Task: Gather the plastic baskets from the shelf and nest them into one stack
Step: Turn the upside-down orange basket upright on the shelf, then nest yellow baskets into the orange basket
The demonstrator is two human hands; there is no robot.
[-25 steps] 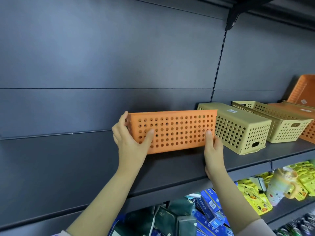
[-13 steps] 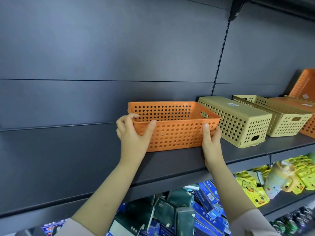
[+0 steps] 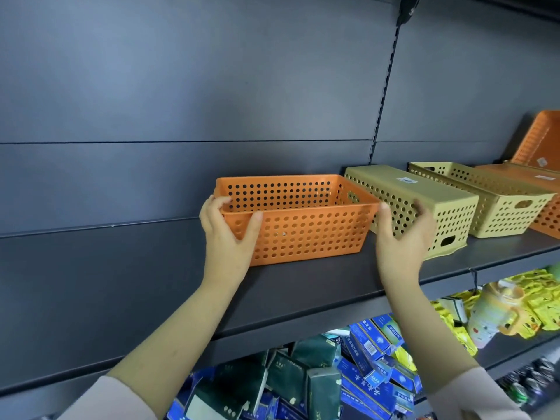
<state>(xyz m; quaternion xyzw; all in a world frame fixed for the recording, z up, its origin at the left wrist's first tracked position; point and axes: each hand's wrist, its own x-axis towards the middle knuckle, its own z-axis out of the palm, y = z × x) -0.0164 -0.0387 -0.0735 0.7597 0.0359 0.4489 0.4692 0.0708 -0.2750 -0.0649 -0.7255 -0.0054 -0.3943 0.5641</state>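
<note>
The left hand [image 3: 225, 230] has its fingers [image 3: 219, 202] hooked over the rim and thumb pressed to the near wall of the orange basket [image 3: 303, 228], pinning its left corner so it sits steady, mouth up, as what looks like the base of the stack; the right hand [image 3: 400, 241] spreads open, thumb at the orange basket's right corner and fingers touching the upturned yellow basket [image 3: 424, 204] just to its right, no firm grip yet. On the shelf [image 3: 303, 286] I count two yellow baskets, the second yellow basket [image 3: 497, 204] upright further right, and three orange pieces in all, though the far-right ones are partly cut off
</note>
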